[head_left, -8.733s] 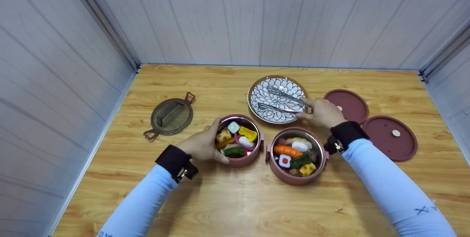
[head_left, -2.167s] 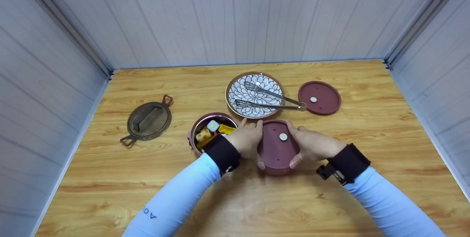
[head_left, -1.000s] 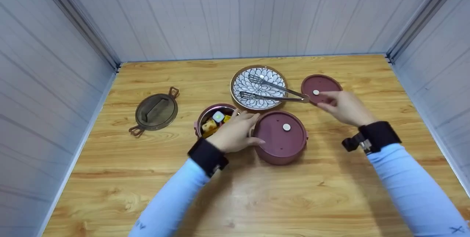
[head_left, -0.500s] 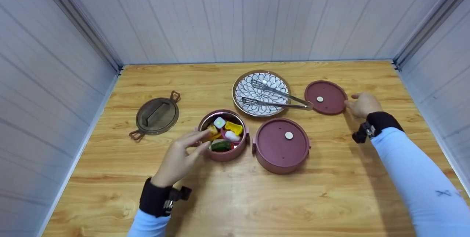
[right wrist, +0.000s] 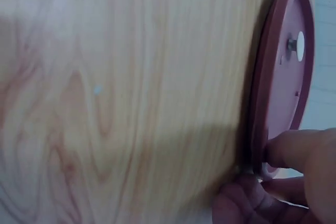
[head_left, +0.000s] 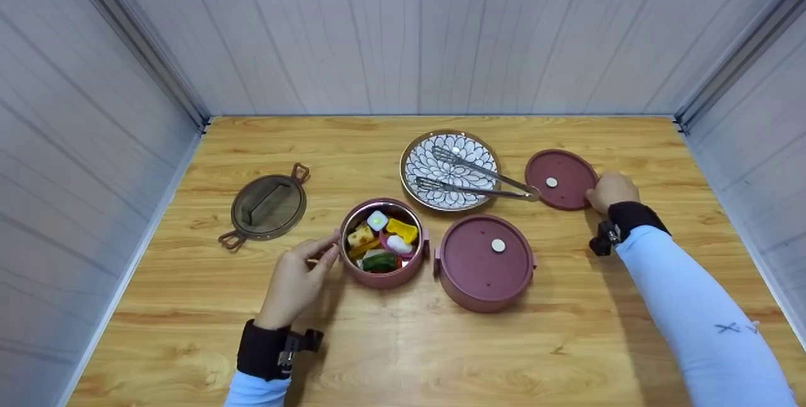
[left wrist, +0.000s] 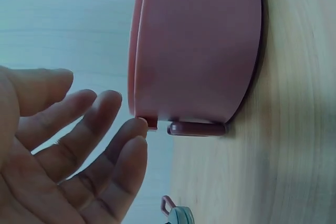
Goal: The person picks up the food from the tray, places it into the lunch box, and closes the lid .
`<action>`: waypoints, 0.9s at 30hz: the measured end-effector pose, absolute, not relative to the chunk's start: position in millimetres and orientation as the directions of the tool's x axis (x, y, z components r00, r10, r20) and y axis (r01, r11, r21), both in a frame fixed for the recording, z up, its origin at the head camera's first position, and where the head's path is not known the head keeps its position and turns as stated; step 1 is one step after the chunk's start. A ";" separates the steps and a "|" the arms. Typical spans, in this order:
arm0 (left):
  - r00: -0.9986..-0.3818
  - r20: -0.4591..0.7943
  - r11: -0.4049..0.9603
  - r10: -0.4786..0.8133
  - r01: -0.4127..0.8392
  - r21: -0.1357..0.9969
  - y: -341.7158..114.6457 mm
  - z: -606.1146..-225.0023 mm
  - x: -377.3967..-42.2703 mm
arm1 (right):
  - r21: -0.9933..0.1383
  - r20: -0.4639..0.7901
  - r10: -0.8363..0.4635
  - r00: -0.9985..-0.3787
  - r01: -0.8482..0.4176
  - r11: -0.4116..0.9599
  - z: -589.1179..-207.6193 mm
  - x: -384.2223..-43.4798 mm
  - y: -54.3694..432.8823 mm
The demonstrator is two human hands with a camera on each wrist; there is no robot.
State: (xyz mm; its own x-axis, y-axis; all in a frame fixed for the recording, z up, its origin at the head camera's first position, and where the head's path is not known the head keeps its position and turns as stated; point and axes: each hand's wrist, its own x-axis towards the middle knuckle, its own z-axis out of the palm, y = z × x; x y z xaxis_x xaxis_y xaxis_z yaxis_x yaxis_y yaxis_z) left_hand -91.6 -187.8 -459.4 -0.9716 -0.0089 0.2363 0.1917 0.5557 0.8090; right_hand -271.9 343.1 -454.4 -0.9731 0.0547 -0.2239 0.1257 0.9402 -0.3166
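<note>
My left hand point(head_left: 293, 284) is beside the open pink pot point(head_left: 382, 279), its fingers loosely bent and its fingertips right at the side handle. In the left wrist view the pot's wall point(left wrist: 199, 45) fills the upper middle, with the fingers point(left wrist: 131, 161) spread before it. Toy food point(head_left: 381, 262) lies inside the pot: a green piece, yellow pieces and white ones. Over at the right, my right hand point(head_left: 614, 191) pinches the edge of a round maroon lid point(head_left: 567, 174). The right wrist view has the thumb on top of the lid point(right wrist: 286, 87) and fingers below its rim.
A second pink pot point(head_left: 482, 297), covered by its maroon lid, stands right of the open one. Metal tongs point(head_left: 478, 191) lie across a flower-patterned plate point(head_left: 419, 200) behind them. A brown two-handled lid point(head_left: 269, 206) is at the left. Walls enclose the table.
Earlier the right hand held the tongs; they now lie on the plate. The right pot got its lid. The left hand moved to the open pot's left side, the right hand to the other lid.
</note>
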 end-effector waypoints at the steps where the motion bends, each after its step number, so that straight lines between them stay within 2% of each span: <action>1: -0.973 0.231 0.557 -0.016 0.183 0.810 -188.2 -460.3 -92.0 | -0.333 -0.224 0.059 -0.973 0.133 0.934 -455.7 -270.7 344.6; 4: -0.976 0.213 0.566 -0.030 0.159 0.809 -189.1 -462.0 -93.2 | -0.414 -0.241 0.070 -0.968 0.168 0.895 -459.0 -267.4 350.7; 8: -0.981 0.195 0.563 -0.026 0.147 0.813 -189.0 -462.9 -95.0 | -0.562 -0.318 0.106 -0.942 0.277 0.779 -460.2 -263.3 359.2; 12: -0.983 0.182 0.551 -0.019 0.141 0.822 -187.6 -462.3 -96.9 | -0.625 -0.345 0.141 -0.928 0.339 0.703 -456.6 -255.8 365.1; 20: -0.984 0.172 0.571 -0.046 0.115 0.812 -184.7 -453.9 -97.3 | -0.709 -0.238 0.163 -0.957 0.286 0.644 -437.9 -222.3 366.2; 27: -0.973 0.230 0.590 -0.001 0.185 0.786 -174.0 -441.1 -94.1 | -0.780 -0.085 0.164 -0.983 0.168 0.603 -412.0 -185.1 339.5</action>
State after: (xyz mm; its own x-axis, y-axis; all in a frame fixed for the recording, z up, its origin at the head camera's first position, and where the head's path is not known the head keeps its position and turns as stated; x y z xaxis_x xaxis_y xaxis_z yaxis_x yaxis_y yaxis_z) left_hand -94.1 -174.0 -441.1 -0.9732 -0.0007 0.2301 0.1854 0.5901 0.7858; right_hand -185.1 339.5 -412.0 -0.9829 0.1637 -0.0847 0.1677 0.6030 -0.7799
